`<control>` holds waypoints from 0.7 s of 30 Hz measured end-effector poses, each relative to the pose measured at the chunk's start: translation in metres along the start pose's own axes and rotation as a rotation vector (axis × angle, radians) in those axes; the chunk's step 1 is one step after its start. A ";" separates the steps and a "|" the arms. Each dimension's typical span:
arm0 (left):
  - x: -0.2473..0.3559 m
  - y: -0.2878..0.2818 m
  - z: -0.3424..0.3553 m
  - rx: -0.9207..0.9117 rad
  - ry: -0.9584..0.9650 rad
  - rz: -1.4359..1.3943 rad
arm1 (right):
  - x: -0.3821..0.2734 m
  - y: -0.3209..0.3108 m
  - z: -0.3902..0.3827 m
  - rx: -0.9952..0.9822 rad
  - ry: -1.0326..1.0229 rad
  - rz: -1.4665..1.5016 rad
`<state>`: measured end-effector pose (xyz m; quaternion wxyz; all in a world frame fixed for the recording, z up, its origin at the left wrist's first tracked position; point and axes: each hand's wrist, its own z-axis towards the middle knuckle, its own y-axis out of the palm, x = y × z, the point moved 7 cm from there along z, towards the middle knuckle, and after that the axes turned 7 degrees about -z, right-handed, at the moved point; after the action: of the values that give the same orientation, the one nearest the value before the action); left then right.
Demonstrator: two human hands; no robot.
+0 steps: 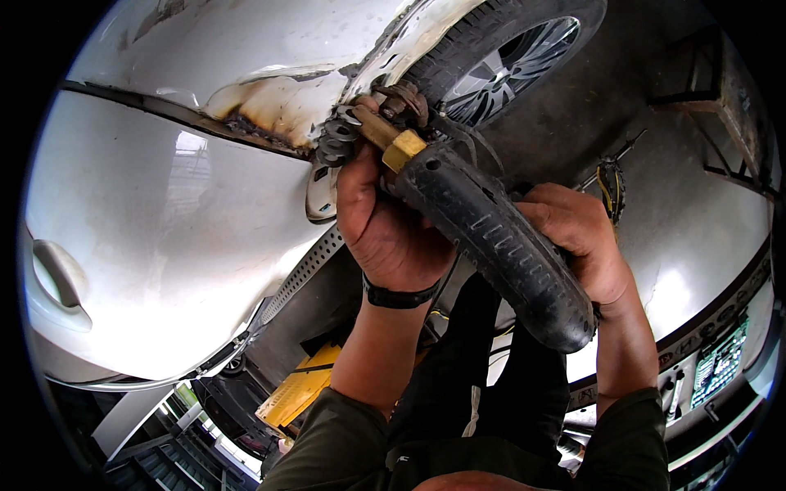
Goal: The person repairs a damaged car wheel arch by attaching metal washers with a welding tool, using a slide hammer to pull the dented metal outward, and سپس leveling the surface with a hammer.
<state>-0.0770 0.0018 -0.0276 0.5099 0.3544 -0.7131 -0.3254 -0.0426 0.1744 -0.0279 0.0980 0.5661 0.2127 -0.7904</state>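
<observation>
A dent-pulling weld gun (499,245), with a ribbed black body and a yellow-brass nut and tip, lies slantwise in front of me. My right hand (577,237) is closed around the rear of the black body. My left hand (393,221) closes about the brass front end from below; most of its fingers are hidden behind the gun. Dull metal rings (336,141) cluster beside the left fingertips, against the car's edge. Rusty metal parts (403,102) show just past the brass tip. The white car panel (286,110) nearby is scorched brown and creased.
A white car door (164,237) with a handle fills the left. A wheel (512,65) is at the top. On the right are a metal stand (712,106), a cable bundle with a rod (610,184) and tools by the wall. A yellow object (303,385) stands lower left.
</observation>
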 end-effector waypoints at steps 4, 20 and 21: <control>0.002 0.002 -0.002 0.003 -0.015 -0.002 | -0.002 0.000 0.001 0.005 0.007 -0.020; 0.001 -0.002 -0.003 -0.075 -0.078 -0.182 | 0.000 0.001 -0.001 0.032 -0.018 -0.060; 0.000 -0.002 -0.003 -0.076 -0.078 -0.183 | 0.000 0.001 -0.001 0.032 -0.018 -0.060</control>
<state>-0.0740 0.0001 -0.0284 0.4628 0.3855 -0.6844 -0.4109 -0.0412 0.1739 -0.0287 0.0669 0.5540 0.2161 -0.8012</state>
